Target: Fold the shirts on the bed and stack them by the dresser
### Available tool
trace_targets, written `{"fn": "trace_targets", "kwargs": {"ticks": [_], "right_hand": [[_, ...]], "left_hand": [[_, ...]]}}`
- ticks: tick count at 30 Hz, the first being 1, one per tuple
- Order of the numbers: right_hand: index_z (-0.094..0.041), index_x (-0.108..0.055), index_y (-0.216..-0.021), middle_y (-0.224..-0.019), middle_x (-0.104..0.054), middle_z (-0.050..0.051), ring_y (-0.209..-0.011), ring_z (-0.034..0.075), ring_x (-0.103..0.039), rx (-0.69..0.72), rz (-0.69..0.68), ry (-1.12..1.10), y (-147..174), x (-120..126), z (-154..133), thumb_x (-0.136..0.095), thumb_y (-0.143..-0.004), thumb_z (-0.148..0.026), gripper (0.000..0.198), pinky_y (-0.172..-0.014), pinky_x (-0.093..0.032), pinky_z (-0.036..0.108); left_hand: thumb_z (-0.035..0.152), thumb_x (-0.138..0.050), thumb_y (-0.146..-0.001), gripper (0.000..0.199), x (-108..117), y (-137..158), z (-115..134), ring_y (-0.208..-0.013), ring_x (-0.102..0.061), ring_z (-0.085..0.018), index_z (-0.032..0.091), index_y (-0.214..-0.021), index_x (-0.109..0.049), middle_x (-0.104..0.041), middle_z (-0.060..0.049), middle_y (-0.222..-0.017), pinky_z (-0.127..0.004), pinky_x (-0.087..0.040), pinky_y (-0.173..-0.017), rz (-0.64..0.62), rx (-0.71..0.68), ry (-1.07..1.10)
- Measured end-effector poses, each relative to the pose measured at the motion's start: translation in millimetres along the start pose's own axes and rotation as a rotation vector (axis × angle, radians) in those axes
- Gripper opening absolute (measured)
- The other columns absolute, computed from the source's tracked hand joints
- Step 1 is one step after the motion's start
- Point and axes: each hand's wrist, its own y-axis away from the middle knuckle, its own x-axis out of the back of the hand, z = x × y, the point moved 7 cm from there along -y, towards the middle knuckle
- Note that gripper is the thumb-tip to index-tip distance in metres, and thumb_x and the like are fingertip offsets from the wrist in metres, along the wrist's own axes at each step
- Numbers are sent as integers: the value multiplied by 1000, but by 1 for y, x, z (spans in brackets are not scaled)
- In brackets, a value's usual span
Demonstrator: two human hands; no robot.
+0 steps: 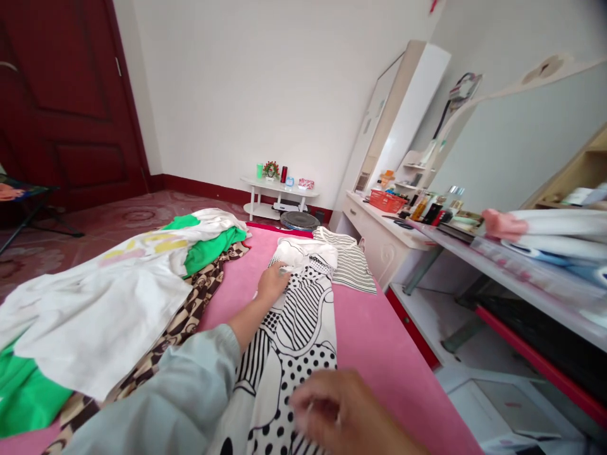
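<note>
A long white garment (301, 316) with black dots, stripes and curved outlines lies lengthwise on the pink bed cover (374, 335). I cannot tell whether it is a dress or trousers. My left hand (274, 283) is at its far left edge, fingers closed on the cloth near a bunched white part. Over the near end of the garment is my right hand (344, 404), blurred, its fingers curved and apart with nothing visible in them. A striped top (348, 259) lies flat at the far right, partly under the patterned garment.
White and green clothes (109, 303) are heaped on the left over a brown patterned cloth (203, 297). On the right stand a dressing table (370, 218) with bottles and a red basket (386, 201), and a shelf (474, 253) holding folded cloths. A low white table (279, 185) is behind.
</note>
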Motion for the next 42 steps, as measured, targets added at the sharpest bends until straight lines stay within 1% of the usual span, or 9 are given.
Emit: {"fn": "trace_targets", "kwargs": {"ticks": [1,7,12,17,23,30,35,39,42], "right_hand": [[-20,-70,-91,-79,-68,3,-71,16,-63,-18,176,8,-18,29,10,-57,-80,-35,23,-63,-47,25],[-17,-65,-84,-72,-64,0,-55,13,-59,72,740,79,-116,177,52,-59,-72,-24,16,-54,-45,24],[-20,-64,-77,-62,-59,-5,-54,9,-55,-73,984,141,-159,239,76,-69,-60,-11,21,-50,-40,18],[-17,-52,-58,-38,-46,-5,-34,9,-43,-405,964,-169,-183,243,121,-79,-54,-14,28,-31,-26,18],[-20,-45,-62,-38,-44,-7,-32,7,-41,-332,1056,-440,-182,240,128,-66,-71,-14,23,-28,-30,15],[-19,-45,-70,-51,-55,-3,-47,8,-57,-156,1054,-621,-193,228,117,-56,-77,-13,14,-46,-51,15],[-20,-50,-88,-79,-66,1,-76,15,-67,-5,1011,-500,-211,221,115,-62,-68,-13,25,-66,-57,25],[-19,-58,-98,-84,-64,0,-74,15,-64,47,1017,-287,-218,224,115,-63,-63,-15,36,-65,-53,25],[-20,-60,-112,-72,-63,-2,-69,17,-62,-4,900,162,-229,226,107,-63,-66,-21,46,-66,-49,27]], "left_hand": [[27,-55,-82,37,1,5,1,-108,-59,-22,22,-119,-57,-64,-6,-116,-32,-45,-91,27,-13,13],[31,-61,-78,39,6,17,17,-116,-50,-24,26,-116,-60,-52,-7,-127,-37,-43,-95,132,-188,14],[34,-68,-74,70,2,15,30,-122,-43,-26,23,-138,-40,-51,-8,-132,-41,-33,-104,69,-342,-21],[23,-65,-75,63,1,18,43,-99,-54,-23,24,-134,-42,-66,-2,-96,-39,-34,-98,-16,-417,-27],[25,-57,-79,7,0,23,52,-85,-56,-22,22,-78,-63,-61,-3,-80,-37,-39,-84,-36,-464,-96],[31,-48,-87,14,6,2,16,-74,-60,-18,20,-92,-56,-64,-1,-78,-31,-47,-70,150,-58,387],[23,-51,-84,33,0,-9,-8,-75,-64,-17,19,-116,-49,-68,-3,-85,-31,-51,-71,164,133,617],[17,-55,-79,52,10,-5,-3,-84,-65,-18,21,-130,-43,-68,-3,-95,-33,-50,-78,239,27,591],[12,-53,-78,58,19,1,11,-98,-62,-21,23,-134,-44,-65,-5,-111,-35,-47,-89,263,-127,510]]}}
